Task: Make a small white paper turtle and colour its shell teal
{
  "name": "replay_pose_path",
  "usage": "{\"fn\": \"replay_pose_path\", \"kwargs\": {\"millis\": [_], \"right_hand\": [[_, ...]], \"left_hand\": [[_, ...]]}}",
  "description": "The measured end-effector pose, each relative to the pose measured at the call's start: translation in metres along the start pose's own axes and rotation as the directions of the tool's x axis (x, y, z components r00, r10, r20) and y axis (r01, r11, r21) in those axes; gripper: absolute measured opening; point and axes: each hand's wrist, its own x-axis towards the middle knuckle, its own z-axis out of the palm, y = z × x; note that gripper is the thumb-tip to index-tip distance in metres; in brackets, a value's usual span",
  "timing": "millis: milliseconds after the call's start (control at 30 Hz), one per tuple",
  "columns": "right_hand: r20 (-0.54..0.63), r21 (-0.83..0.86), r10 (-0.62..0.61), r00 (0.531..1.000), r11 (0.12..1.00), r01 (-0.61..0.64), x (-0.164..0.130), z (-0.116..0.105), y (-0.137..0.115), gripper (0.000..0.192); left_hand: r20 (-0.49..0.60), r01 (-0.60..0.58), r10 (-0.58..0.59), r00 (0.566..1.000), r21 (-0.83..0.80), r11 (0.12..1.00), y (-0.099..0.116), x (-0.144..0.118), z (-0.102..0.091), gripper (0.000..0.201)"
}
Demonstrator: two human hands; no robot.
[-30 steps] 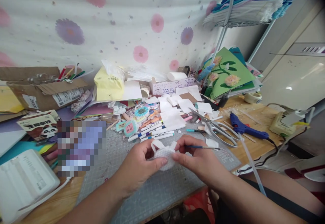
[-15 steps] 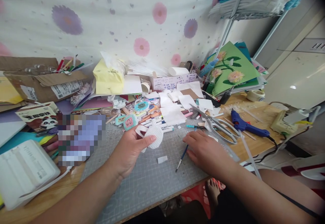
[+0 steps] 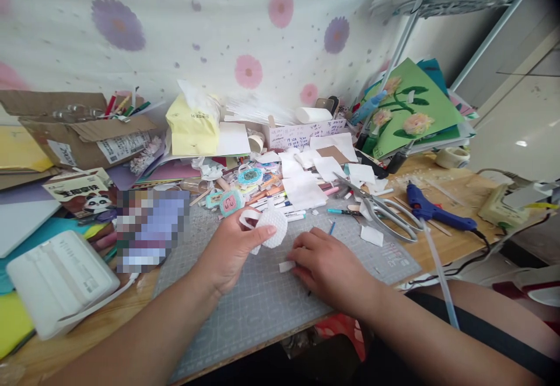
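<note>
On the gray cutting mat near the front of the desk, two bare hands are busy. The left hand is closed on a round white pad with a bumpy face, pinching it between thumb and fingers and holding it up a little above the mat. A loop of white strip hangs from the pad, just by the thumb. The right hand lies low on the mat with its fingers curled, and its fingertips touch a small white scrap that lies flat there. You cannot tell if it has a grip on the scrap. A thin blue brush peeks out behind this hand. Farther back lie big scissors, a blue glue gun, many pens and white paper pieces. A yellow tissue pack stands at the back, and a white box sits at the left.
</note>
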Motion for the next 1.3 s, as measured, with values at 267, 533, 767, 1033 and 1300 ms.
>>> {"fn": "replay_pose_path", "kwargs": {"millis": [267,533,767,1033,1300], "right_hand": [[-0.077,0.366,0.185,0.98,0.919,-0.145,-0.002,-0.003,0.003,0.013],[0.05,0.941,0.467,0.883,0.275,-0.199,-0.007,-0.013,0.006,0.016],[-0.033,0.924,0.494,0.869,0.347,-0.162,-0.005,-0.01,0.004,0.012],[-0.549,0.398,0.116,0.828,0.907,0.137,-0.008,-0.011,-0.002,0.014],[-0.454,0.574,0.242,0.858,0.816,0.073,-0.008,-0.01,-0.001,0.009]], "left_hand": [[-0.097,-0.017,0.032,0.995,0.148,0.989,0.003,-0.006,0.002,0.051],[0.063,-0.067,0.049,0.997,0.319,0.945,0.002,-0.008,0.002,0.043],[0.237,-0.206,0.103,0.966,0.466,0.861,0.0,-0.013,0.004,0.009],[0.267,-0.133,0.044,0.963,0.326,0.936,0.001,-0.013,0.001,0.019],[0.163,-0.076,0.009,0.987,0.409,0.909,0.006,-0.015,0.006,0.015]]}}
